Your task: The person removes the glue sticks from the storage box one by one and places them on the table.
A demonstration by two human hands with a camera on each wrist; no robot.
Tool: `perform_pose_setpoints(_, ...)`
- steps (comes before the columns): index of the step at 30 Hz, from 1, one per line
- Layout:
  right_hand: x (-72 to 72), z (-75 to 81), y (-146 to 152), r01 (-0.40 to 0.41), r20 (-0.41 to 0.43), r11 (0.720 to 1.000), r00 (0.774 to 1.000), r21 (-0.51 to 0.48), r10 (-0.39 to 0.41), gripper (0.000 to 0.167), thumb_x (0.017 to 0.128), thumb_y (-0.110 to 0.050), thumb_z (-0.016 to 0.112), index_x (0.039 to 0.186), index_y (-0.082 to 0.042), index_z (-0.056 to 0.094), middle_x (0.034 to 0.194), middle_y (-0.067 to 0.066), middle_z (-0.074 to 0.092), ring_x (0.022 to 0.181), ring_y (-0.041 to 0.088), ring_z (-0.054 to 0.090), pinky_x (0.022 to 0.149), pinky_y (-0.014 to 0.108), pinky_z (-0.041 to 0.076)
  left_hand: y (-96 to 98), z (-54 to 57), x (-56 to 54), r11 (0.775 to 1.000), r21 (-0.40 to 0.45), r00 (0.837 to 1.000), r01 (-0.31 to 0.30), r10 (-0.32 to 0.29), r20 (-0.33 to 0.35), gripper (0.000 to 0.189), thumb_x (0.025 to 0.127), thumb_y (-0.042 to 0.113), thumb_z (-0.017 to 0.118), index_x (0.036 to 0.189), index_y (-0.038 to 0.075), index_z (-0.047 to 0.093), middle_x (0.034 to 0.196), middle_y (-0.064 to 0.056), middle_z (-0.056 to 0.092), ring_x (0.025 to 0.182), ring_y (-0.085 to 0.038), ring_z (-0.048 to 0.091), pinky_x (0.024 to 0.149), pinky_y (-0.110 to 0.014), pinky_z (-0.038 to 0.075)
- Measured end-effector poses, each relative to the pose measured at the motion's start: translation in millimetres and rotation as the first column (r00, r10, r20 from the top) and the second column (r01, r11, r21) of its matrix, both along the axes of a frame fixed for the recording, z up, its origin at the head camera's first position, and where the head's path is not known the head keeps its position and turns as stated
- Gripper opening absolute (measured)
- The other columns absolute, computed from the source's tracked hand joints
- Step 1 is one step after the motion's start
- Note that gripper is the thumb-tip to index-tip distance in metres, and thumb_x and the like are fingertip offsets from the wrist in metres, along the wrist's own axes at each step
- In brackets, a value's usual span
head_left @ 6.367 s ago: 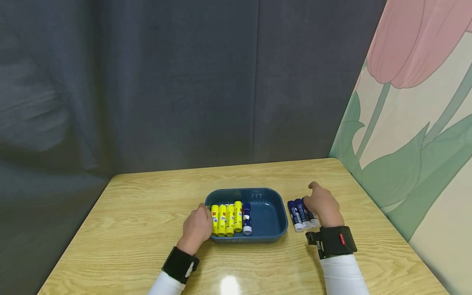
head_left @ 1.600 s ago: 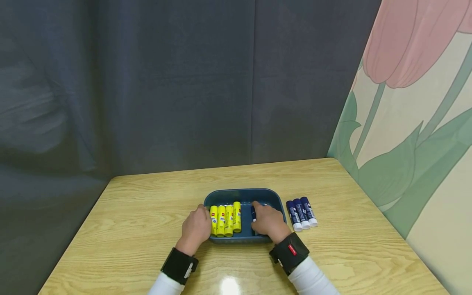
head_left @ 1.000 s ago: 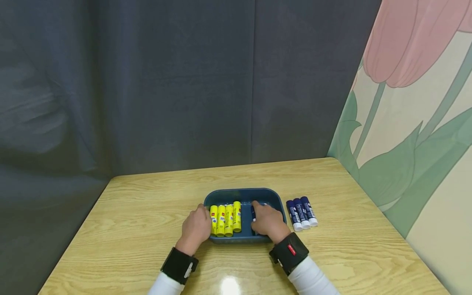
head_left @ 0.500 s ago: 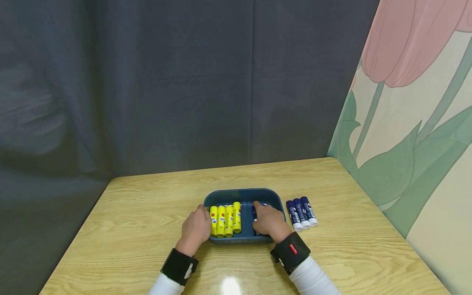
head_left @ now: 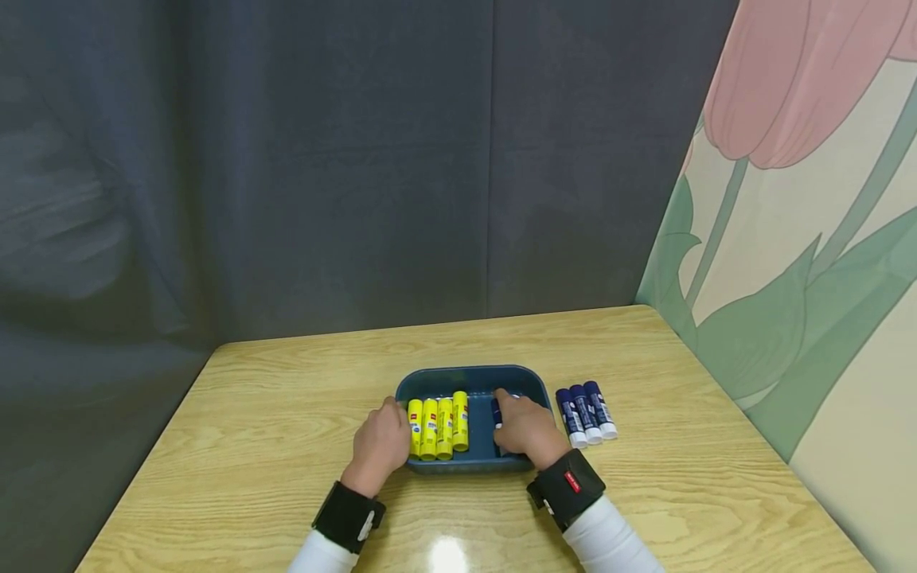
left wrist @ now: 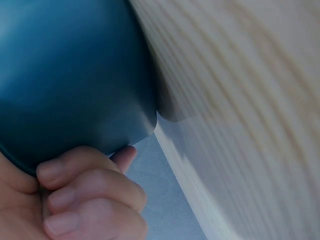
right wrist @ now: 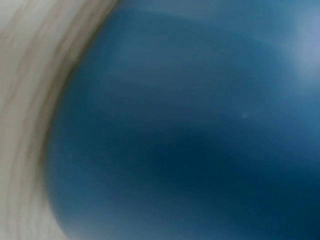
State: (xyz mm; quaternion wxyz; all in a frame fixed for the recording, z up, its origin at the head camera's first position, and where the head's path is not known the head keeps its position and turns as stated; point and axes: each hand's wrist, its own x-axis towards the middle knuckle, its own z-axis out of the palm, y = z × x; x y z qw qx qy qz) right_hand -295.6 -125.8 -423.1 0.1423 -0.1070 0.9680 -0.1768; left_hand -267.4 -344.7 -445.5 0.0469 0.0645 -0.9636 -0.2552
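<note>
In the head view, a dark blue rectangular tray [head_left: 478,467] sits on the wooden table. My left hand [head_left: 381,442] grips its left end; the left wrist view has the fingers [left wrist: 95,200] curled at the tray's rim. Inside the tray's left half, several yellow glue sticks [head_left: 445,430] lie side by side. My right hand [head_left: 530,430] reaches into the right half and holds a dark blue glue stick [head_left: 497,411], most of it hidden beneath the hand. The right wrist view is filled by the blurred tray wall [right wrist: 175,125].
Three dark blue glue sticks with white ends [head_left: 587,415] lie together on the table [head_left: 286,477], just right of the tray. A dark curtain [head_left: 358,159] hangs behind, and a wall with painted tulips [head_left: 802,318] stands on the right.
My right hand came from the sticks on the table into the tray, and the blue stick there shifted right, away from the yellow ones. Lately it moved only slightly right. My left hand stayed.
</note>
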Motion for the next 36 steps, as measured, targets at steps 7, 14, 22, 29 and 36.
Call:
perform_pose_setpoints(7,0.4,-0.3,-1.3,0.015,0.014,1.0,1.0,-0.002,-0.015,0.065,0.071,-0.017,0.063,0.13,-0.011,0.036,0.112,0.011,0.053,0.069,0.019,0.05,0.048,0.031,0.037,-0.5,1.5,0.2,1.0,0.003,1.0,0.004,-0.004,0.008,0.038,0.094,0.024,0.027,0.106,-0.005,0.048,0.059,-0.005,0.044,0.046,-0.015,0.043,0.038,-0.029,0.033)
perform_pose_setpoints(14,-0.9,-2.2,-0.7,0.016,0.013,1.0,1.0,-0.003,-0.016,0.065,0.071,-0.018,0.063,0.13,-0.01,0.036,0.11,0.011,0.053,0.067,0.019,0.049,0.05,0.032,0.038,0.2,1.2,0.6,1.0,0.006,1.0,-0.002,0.002,0.01,0.037,0.093,0.024,0.028,0.106,-0.004,0.048,0.058,-0.004,0.044,0.045,-0.015,0.043,0.038,-0.029,0.033)
perform_pose_setpoints(22,-1.8,-3.5,-0.1,0.016,-0.001,1.0,1.0,0.016,-0.016,0.066,0.07,-0.019,0.064,0.13,-0.01,0.036,0.112,0.012,0.052,0.076,0.021,0.049,0.054,0.033,0.039,0.6,1.4,1.1,1.0,0.013,1.0,0.0,0.0,0.005,0.038,0.093,0.024,0.027,0.107,-0.005,0.048,0.057,-0.005,0.044,0.044,-0.015,0.043,0.038,-0.029,0.033)
perform_pose_setpoints(29,-0.3,-1.5,0.3,0.017,-0.004,1.0,1.0,0.0,-0.017,0.066,0.07,-0.016,0.064,0.13,-0.01,0.036,0.111,0.013,0.052,0.072,0.02,0.049,0.049,0.03,0.038,0.5,0.8,1.4,1.0,0.011,1.0,-0.001,0.001,0.0,0.037,0.093,0.023,0.027,0.105,-0.004,0.049,0.057,-0.005,0.044,0.045,-0.015,0.043,0.038,-0.029,0.033)
perform_pose_setpoints(36,3.0,3.8,1.1,0.033,0.003,0.998,0.999,-0.057,-0.033,0.065,0.072,-0.014,0.062,0.13,-0.01,0.033,0.079,0.008,0.054,0.055,0.018,0.049,0.043,0.03,0.037,1.0,1.0,1.2,1.0,0.016,1.0,-0.006,0.006,0.004,0.038,0.093,0.024,0.027,0.106,-0.004,0.048,0.057,-0.004,0.044,0.044,-0.015,0.043,0.039,-0.029,0.033)
